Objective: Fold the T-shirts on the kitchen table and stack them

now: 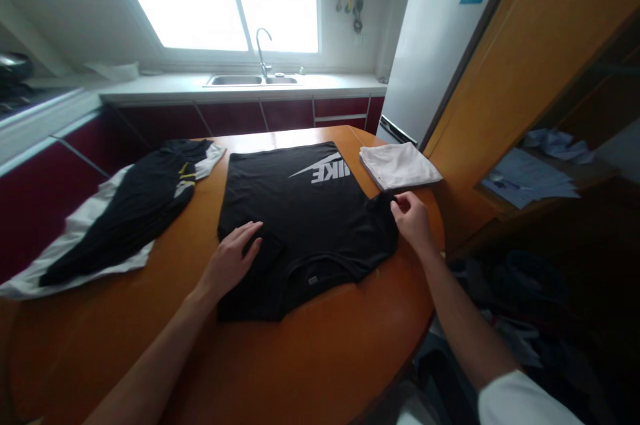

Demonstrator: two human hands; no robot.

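Note:
A black T-shirt (pixel 300 205) with a white logo lies spread flat on the round wooden table (pixel 280 351), collar toward me. My left hand (pixel 231 258) rests flat on its near left part, fingers stretched out, by a sleeve that is folded inward. My right hand (pixel 413 218) pinches the edge of the right sleeve at the shirt's right side.
A black and white garment (pixel 120 218) lies on the table's left side. A folded white cloth (pixel 399 165) sits at the far right of the table. Behind are a counter with a sink (pixel 253 80), a fridge (pixel 430 45) and a wooden cabinet (pixel 540 58).

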